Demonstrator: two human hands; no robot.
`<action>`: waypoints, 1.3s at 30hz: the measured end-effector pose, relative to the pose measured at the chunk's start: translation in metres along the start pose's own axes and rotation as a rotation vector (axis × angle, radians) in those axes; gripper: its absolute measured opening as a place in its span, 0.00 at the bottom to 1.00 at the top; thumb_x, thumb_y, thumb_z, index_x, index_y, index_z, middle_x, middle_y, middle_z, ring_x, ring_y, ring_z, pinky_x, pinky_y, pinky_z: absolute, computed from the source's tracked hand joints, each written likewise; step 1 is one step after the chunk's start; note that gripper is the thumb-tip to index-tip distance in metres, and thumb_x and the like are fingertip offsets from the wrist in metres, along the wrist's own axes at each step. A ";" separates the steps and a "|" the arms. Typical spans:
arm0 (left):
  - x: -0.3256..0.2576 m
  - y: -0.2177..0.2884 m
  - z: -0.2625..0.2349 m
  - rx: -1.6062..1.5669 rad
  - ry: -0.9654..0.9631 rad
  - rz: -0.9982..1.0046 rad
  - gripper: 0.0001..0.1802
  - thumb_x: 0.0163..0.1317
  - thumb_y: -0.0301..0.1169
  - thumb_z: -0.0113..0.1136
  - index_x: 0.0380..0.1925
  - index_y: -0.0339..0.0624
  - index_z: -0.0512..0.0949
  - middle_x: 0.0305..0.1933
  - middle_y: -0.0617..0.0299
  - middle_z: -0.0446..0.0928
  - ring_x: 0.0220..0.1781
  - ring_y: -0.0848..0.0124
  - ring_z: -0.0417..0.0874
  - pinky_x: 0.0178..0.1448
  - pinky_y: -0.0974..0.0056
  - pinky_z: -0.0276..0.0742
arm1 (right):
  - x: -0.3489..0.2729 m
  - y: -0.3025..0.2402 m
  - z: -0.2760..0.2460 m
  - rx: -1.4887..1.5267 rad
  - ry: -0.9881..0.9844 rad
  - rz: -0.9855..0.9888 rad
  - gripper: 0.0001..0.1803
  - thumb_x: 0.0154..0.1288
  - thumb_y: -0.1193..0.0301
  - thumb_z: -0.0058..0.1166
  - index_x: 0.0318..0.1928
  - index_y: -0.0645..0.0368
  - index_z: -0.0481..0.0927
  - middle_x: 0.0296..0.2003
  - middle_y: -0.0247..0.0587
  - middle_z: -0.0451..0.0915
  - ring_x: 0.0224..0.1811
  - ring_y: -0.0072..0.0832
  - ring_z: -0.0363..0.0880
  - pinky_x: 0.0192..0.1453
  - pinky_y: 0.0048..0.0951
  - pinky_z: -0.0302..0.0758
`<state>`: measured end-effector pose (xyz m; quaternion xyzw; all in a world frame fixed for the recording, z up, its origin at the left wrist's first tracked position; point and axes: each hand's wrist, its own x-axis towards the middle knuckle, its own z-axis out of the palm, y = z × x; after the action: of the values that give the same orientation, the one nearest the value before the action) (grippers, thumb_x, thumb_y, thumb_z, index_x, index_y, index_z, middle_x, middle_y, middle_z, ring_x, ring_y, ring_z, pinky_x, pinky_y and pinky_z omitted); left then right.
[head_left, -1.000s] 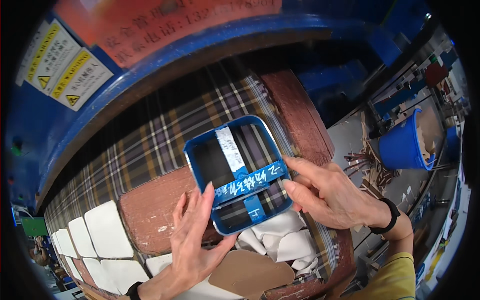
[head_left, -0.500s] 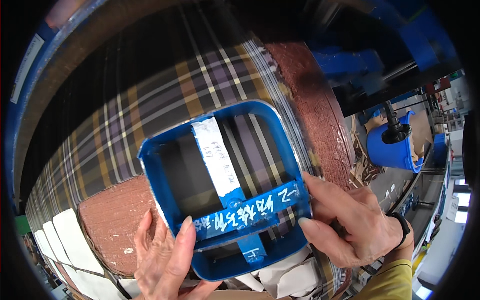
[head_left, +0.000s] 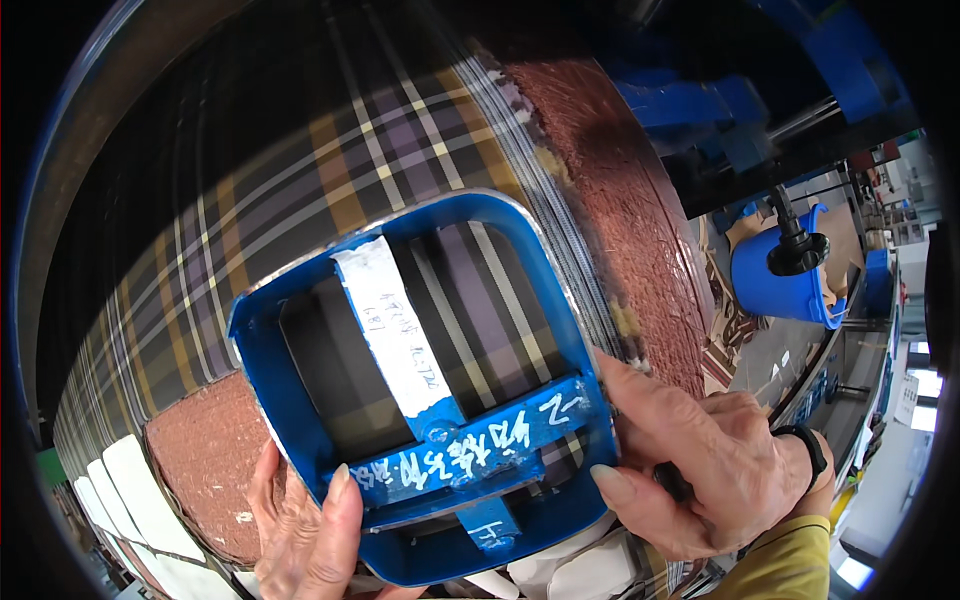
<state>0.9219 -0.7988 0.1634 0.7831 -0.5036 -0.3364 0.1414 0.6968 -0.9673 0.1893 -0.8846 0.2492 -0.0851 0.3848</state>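
Blue frame [head_left: 450, 456] lies between left grip [head_left: 308, 540] and right grip [head_left: 705, 465].

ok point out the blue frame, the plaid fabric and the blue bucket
Blue frame [head_left: 475, 452]: head view, on its wide crossbar.
Plaid fabric [head_left: 290, 200]: head view, on a bare stretch beyond the frame.
Blue bucket [head_left: 758, 277]: head view, on its outer wall.

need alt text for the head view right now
A person's left hand and right hand hold a blue crossbarred rounded-square metal frame over dark plaid fabric. Flat white pieces lie at lower left; a round blue bucket stands at right.
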 end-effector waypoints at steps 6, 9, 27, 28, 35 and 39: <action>-0.001 0.016 -0.012 0.016 0.192 0.476 0.47 0.42 0.24 0.77 0.64 0.25 0.67 0.64 0.38 0.71 0.68 0.38 0.69 0.70 0.39 0.61 | 0.004 0.002 0.000 0.067 -0.005 -0.028 0.32 0.62 0.80 0.54 0.64 0.83 0.60 0.23 0.42 0.80 0.20 0.28 0.82 0.26 0.25 0.76; 0.002 0.013 -0.007 -0.022 0.203 0.479 0.46 0.41 0.23 0.76 0.65 0.27 0.67 0.65 0.39 0.71 0.70 0.45 0.69 0.72 0.40 0.59 | 0.006 0.002 -0.002 0.075 0.010 -0.071 0.32 0.63 0.81 0.53 0.64 0.85 0.59 0.21 0.39 0.78 0.18 0.25 0.79 0.22 0.25 0.74; -0.005 0.018 -0.004 0.017 0.264 0.427 0.45 0.43 0.24 0.77 0.65 0.32 0.68 0.65 0.43 0.72 0.71 0.48 0.68 0.73 0.42 0.58 | 0.000 0.005 0.004 0.148 0.037 -0.101 0.34 0.67 0.76 0.53 0.66 0.83 0.54 0.23 0.42 0.78 0.16 0.27 0.76 0.20 0.29 0.74; -0.005 0.018 -0.004 0.015 0.266 0.436 0.45 0.43 0.24 0.77 0.65 0.32 0.68 0.65 0.43 0.72 0.71 0.48 0.68 0.73 0.42 0.58 | 0.000 0.005 0.003 0.142 0.033 -0.102 0.34 0.67 0.75 0.53 0.66 0.83 0.54 0.23 0.42 0.78 0.15 0.27 0.76 0.20 0.29 0.74; -0.005 0.020 -0.004 0.032 0.254 0.407 0.46 0.44 0.24 0.77 0.66 0.32 0.67 0.65 0.42 0.72 0.70 0.47 0.69 0.73 0.43 0.59 | 0.002 0.004 -0.004 0.123 -0.015 -0.110 0.34 0.67 0.74 0.53 0.65 0.85 0.55 0.20 0.44 0.77 0.12 0.29 0.74 0.16 0.30 0.71; -0.007 0.022 -0.004 0.064 0.262 0.397 0.47 0.43 0.25 0.77 0.66 0.32 0.66 0.66 0.41 0.71 0.70 0.44 0.68 0.73 0.43 0.60 | 0.003 0.005 -0.004 0.139 -0.026 -0.096 0.34 0.67 0.73 0.53 0.64 0.85 0.56 0.19 0.44 0.76 0.13 0.30 0.74 0.16 0.31 0.71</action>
<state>0.9074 -0.8029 0.1814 0.7099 -0.6353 -0.1815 0.2441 0.6960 -0.9736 0.1884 -0.8678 0.1948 -0.1092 0.4440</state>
